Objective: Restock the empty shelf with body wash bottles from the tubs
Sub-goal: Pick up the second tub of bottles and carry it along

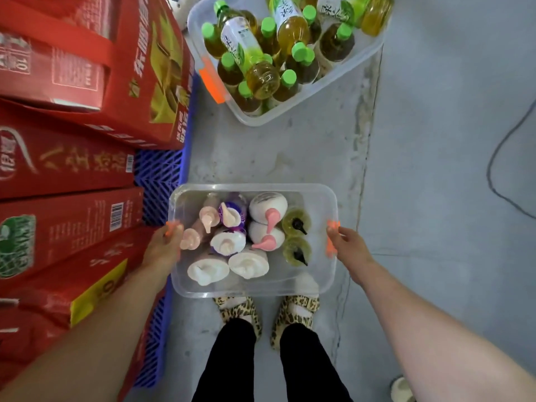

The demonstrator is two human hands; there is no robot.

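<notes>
A clear plastic tub [322, 195] with orange side handles hangs in front of me, above my feet. Inside it stand several pump bottles of body wash [229, 242]: white, pink, purple and two yellow-green ones with black pumps [297, 224]. My left hand [164, 248] grips the tub's left handle. My right hand [349, 246] grips the right handle. No shelf is in view.
A second clear tub [290, 111] on the grey floor ahead holds several green-capped tea bottles. Red cartons [66, 163] are stacked on a blue pallet [159, 175] at my left. A dark cable [504, 158] runs over the floor at the right.
</notes>
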